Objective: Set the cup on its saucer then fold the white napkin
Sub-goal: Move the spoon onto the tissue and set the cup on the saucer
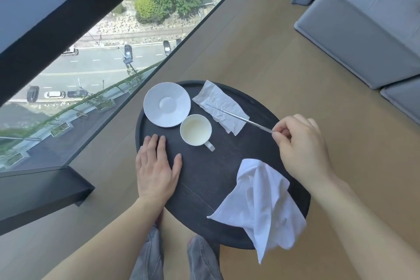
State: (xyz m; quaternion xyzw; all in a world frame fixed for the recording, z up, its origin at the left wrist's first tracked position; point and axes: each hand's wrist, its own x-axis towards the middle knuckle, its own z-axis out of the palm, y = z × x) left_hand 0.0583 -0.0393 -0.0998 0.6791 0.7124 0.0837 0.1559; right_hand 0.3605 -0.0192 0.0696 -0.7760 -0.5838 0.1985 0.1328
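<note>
A white cup [196, 129] stands on the round black table [211, 175], its handle pointing to the near right. The empty white saucer [167, 104] lies just beyond it to the left, rims almost touching. A crumpled white cloth napkin [261, 207] hangs over the table's near right edge. My left hand [156, 170] rests flat on the table, left of the cup, fingers together. My right hand [302, 145] pinches the end of thin metal chopsticks [238, 116], whose tips lie across a creased paper wrapper [220, 107].
The table stands on a pale wooden floor beside a floor-to-ceiling window [91, 64] with a dark frame. A grey sofa [368, 20] fills the far right. My knees in grey trousers [177, 259] show below the table's near edge.
</note>
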